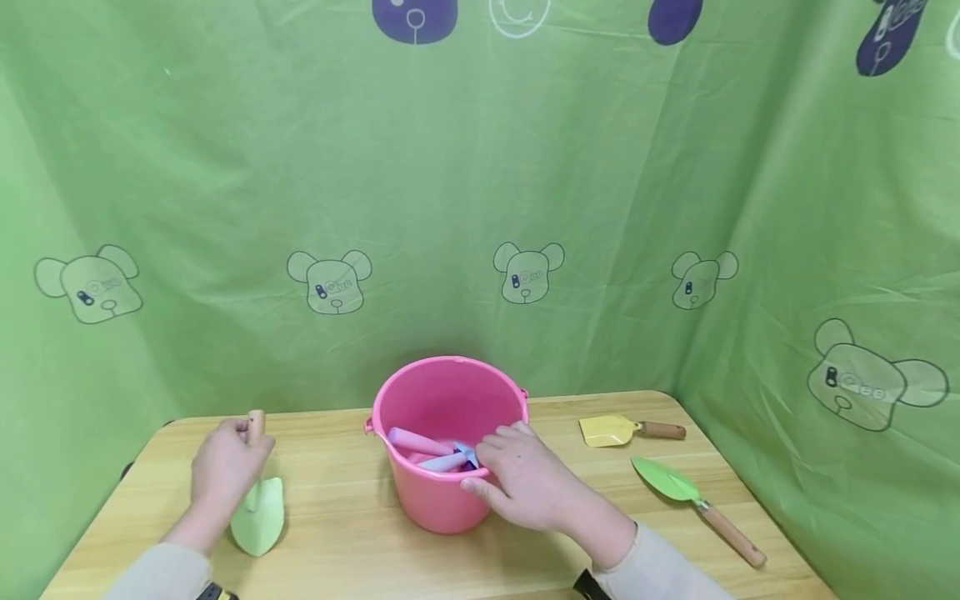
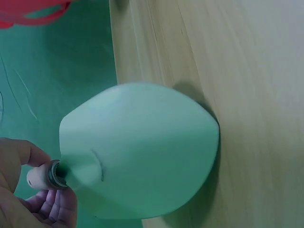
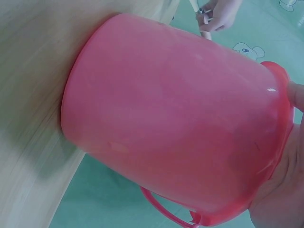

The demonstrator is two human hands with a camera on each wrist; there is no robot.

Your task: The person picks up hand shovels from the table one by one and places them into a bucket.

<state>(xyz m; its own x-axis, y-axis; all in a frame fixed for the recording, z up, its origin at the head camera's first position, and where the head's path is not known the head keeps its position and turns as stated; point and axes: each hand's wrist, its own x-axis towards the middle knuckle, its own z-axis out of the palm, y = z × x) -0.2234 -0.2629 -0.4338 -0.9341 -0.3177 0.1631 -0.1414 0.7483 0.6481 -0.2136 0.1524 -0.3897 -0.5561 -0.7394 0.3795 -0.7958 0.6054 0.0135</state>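
My left hand (image 1: pixel 227 467) grips the wooden handle (image 1: pixel 256 427) of a pale green trowel (image 1: pixel 258 517), whose blade points down over the table at the left. In the left wrist view the fingers pinch the handle beside the wide blade (image 2: pixel 142 147). My right hand (image 1: pixel 528 479) holds the near right rim of a pink bucket (image 1: pixel 442 500), thumb outside and fingers over the edge. Inside the bucket lie a pink handle (image 1: pixel 420 442), a pale blue-purple handle (image 1: pixel 442 462) and a blue piece partly hidden by the rim and hand. The bucket's outer wall (image 3: pixel 166 109) fills the right wrist view.
On the right of the wooden table (image 1: pixel 337 500) lie a yellow shovel (image 1: pixel 607 431) with a wooden handle and, nearer, a bright green trowel (image 1: pixel 666 479). Green cloth (image 1: pixel 435 183) with bear faces hangs behind the table and at both sides.
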